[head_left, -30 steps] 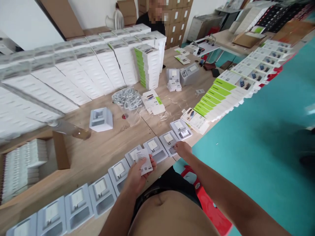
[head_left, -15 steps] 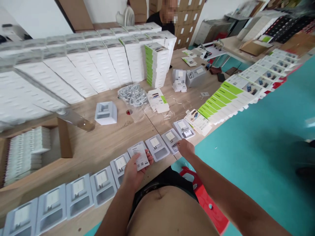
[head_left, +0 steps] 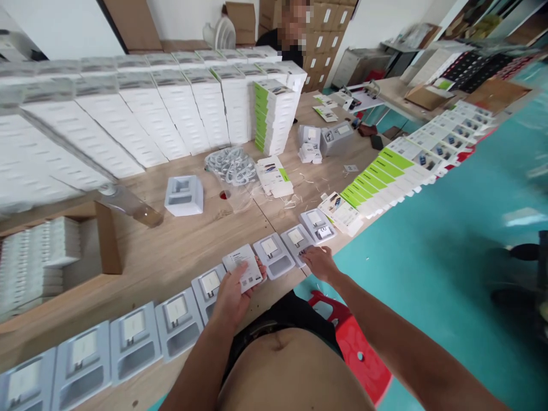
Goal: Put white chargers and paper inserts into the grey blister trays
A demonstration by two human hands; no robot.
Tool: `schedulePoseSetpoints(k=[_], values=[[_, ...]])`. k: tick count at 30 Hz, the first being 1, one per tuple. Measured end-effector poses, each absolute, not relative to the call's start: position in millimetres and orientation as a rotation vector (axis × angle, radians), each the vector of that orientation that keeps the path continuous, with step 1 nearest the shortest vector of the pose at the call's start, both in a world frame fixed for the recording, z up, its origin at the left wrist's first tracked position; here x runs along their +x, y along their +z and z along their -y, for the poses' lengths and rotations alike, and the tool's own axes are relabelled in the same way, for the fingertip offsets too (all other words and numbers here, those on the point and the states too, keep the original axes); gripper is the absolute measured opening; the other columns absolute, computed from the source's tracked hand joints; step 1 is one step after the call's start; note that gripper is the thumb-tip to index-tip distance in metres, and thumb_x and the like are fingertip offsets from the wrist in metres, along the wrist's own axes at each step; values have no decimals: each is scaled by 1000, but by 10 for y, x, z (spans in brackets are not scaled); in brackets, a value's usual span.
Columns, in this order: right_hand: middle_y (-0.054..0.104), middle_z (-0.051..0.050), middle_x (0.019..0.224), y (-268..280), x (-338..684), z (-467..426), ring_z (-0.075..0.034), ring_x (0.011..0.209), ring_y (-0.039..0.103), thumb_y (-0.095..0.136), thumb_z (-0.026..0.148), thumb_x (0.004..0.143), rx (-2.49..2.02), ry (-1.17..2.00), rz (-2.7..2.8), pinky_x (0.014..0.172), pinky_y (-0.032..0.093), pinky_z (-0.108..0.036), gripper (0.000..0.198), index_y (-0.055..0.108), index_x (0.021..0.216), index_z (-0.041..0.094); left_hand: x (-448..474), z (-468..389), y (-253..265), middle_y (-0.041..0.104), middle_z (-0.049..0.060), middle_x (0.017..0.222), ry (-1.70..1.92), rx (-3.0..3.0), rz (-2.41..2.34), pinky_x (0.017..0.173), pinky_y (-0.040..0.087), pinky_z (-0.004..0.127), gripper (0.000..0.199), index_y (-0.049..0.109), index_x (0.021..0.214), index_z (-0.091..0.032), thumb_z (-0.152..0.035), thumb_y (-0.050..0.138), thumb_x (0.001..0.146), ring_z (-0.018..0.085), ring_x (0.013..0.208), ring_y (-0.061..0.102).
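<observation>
My left hand (head_left: 235,288) grips a stack of white printed leaflets (head_left: 245,267) above a grey plastic tray in the row. My right hand (head_left: 320,264) reaches into the lower hollow of another grey tray (head_left: 287,235), its fingertips on a small white printed card (head_left: 302,252), partly hidden by the fingers. That tray holds a white plug adapter (head_left: 295,237) in its upper hollow. In the rightmost tray (head_left: 306,218) lie an adapter and a similar white card (head_left: 324,232). The tray (head_left: 280,265) between my hands has an adapter above and a bare lower hollow.
More trays with adapters (head_left: 133,325) line the front edge leftward. Behind stand stacked white boxes (head_left: 141,114), bagged white cables (head_left: 233,165), a bottle (head_left: 128,202) and a carton (head_left: 109,240). Green-and-white boxes (head_left: 381,171) run rightward. A person (head_left: 291,34) is across the table.
My right hand's fingers have loosened and shifted slightly over the card in the tray's lower hollow. The left hand still holds the leaflets, turned slightly. The view has shifted a little.
</observation>
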State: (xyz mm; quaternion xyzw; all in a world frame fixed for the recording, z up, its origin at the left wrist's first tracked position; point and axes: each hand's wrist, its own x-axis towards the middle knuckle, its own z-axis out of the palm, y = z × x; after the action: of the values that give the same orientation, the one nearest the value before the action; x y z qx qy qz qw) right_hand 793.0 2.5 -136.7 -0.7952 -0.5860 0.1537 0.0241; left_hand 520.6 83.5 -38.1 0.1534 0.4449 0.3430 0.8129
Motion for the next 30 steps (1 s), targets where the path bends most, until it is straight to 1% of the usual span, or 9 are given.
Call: schedulePoseSetpoints(k=[3,5,8,10,12,15,20,26,30], values=[[70,-5,110,-1252,7924,18,-22,112,54,44,23,94,-2494,399,1718,106,21,-45,27,71,96,25,5161,-779,-412,72,13,99,711,323,-946,77,60,38,26,65,105,-11,-22,67,81,25,87,71],[69,-6,111,-1111,7859,62,-22,113,54,44,26,94,-2476,374,1566,103,27,-43,27,70,100,23,5139,-746,-455,72,11,102,682,328,-974,73,60,34,29,65,106,-14,-21,70,79,24,86,70],[71,-5,100,-830,7588,120,-21,97,62,51,38,90,-2269,644,1203,87,43,-35,26,69,98,22,5160,-698,-505,72,8,103,632,347,-1052,64,58,27,33,67,103,-18,-21,77,72,19,82,69],[70,-4,87,-627,7329,131,-19,79,63,56,47,86,-2054,930,982,72,47,-30,30,68,96,21,5221,-649,-488,72,7,101,596,376,-1034,62,56,26,33,68,100,-17,-24,80,69,17,78,68],[67,-1,80,-442,7090,116,-16,69,60,63,49,81,-1855,1104,847,62,45,-27,34,65,98,20,5315,-587,-420,73,8,97,566,416,-957,64,55,26,34,70,97,-15,-29,81,67,17,76,67],[61,2,74,-250,6905,57,-12,63,53,71,45,75,-1660,1135,782,57,41,-23,31,61,91,20,5478,-500,-273,74,8,90,575,451,-901,64,53,26,35,71,93,-14,-31,82,65,18,74,67],[48,6,60,-161,6961,-9,-10,54,43,70,41,76,-1482,1156,713,50,35,-22,26,55,78,20,5649,-383,-27,73,8,84,679,497,-922,67,53,30,32,71,93,-15,-32,78,67,20,74,67],[55,3,70,-317,6926,24,-10,56,43,68,42,78,-1162,1344,797,48,31,-22,26,61,91,21,5646,-250,130,72,7,74,763,673,-1064,63,51,31,37,70,87,-14,-42,79,64,21,67,65],[52,3,64,-414,6876,99,-11,53,42,68,48,77,-1115,1286,813,48,32,-23,28,65,90,23,5530,-156,97,72,8,75,827,624,-1124,62,53,32,39,69,84,-14,-42,82,60,22,68,66]])
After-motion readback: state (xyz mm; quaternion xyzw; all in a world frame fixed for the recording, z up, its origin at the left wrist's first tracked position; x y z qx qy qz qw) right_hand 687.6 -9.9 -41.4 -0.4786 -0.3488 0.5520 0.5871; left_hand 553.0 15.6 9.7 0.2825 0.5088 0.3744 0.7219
